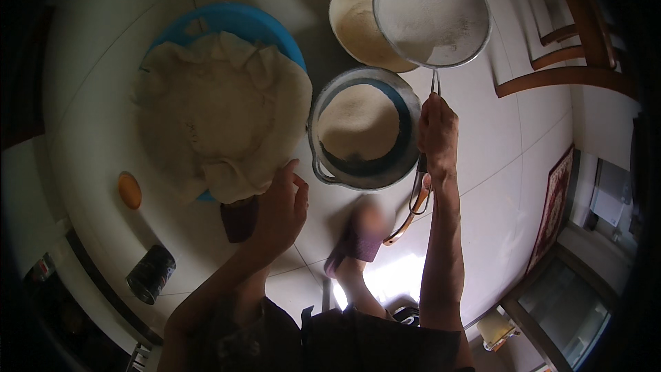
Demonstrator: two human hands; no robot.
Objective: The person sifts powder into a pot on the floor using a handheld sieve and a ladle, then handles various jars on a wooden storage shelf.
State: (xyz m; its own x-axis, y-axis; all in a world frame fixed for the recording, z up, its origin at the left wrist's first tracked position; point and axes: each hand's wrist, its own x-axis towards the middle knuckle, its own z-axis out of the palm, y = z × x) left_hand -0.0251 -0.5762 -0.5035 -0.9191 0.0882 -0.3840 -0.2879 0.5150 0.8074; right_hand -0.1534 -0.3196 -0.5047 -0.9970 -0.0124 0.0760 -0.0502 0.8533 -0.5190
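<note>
My right hand [439, 132] grips the handle of a round metal sieve [433, 13]. The sieve is held out at the upper right, overlapping a white bowl [341, 2] of tan meal. A whitish powder dusts its mesh. Below the bowl stands a grey metal pot [379, 180] with a pale heap of flour [361, 108] inside. My left hand [286, 206] is empty, fingers loosely bent and apart, at the lower edge of a beige cloth sack [227, 103]. Whether it touches the cloth I cannot tell. The sack's rumpled mouth is folded back over a blue basin [227, 13].
An orange lid-like disc [129, 191] and a black can [151, 275] are at the left. A curved wooden-handled tool [408, 225] lies beside my slippered foot [359, 232]. Wooden chairs [568, 75] stand upper right; a red patterned mat [552, 201] lies farther right on the tiled floor.
</note>
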